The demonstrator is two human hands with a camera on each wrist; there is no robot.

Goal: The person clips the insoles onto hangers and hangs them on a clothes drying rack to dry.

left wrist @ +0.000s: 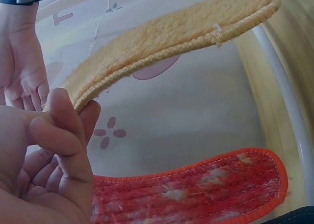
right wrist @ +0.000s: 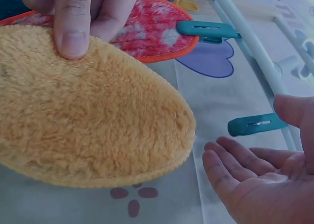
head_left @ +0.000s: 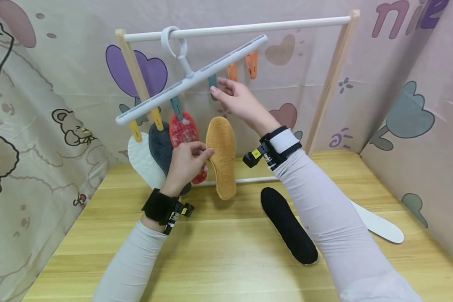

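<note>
My left hand [head_left: 184, 164] pinches the edge of a yellow-orange fleecy insole [head_left: 223, 161] between thumb and fingers and holds it upright below the hanger. The white clip hanger [head_left: 200, 75] hangs tilted, its right end higher. Beside a teal clip [right wrist: 252, 125] is my right hand [head_left: 243, 100], thumb on one side and fingers extended on the other; in the right wrist view a gap shows between fingers and clip. From other clips hang a red patterned insole [head_left: 183, 128], a dark grey insole [head_left: 160, 144] and a white insole [head_left: 141, 157], overlapping and partly hidden by my left hand.
Two orange clips [head_left: 251, 65] hang bare at the hanger's right end. The hanger hooks over the white bar [head_left: 249, 27] of a wooden-legged rack. On the wooden table [head_left: 219, 260] lie a black insole [head_left: 288, 226] and a white one [head_left: 381, 224], partly behind my right sleeve.
</note>
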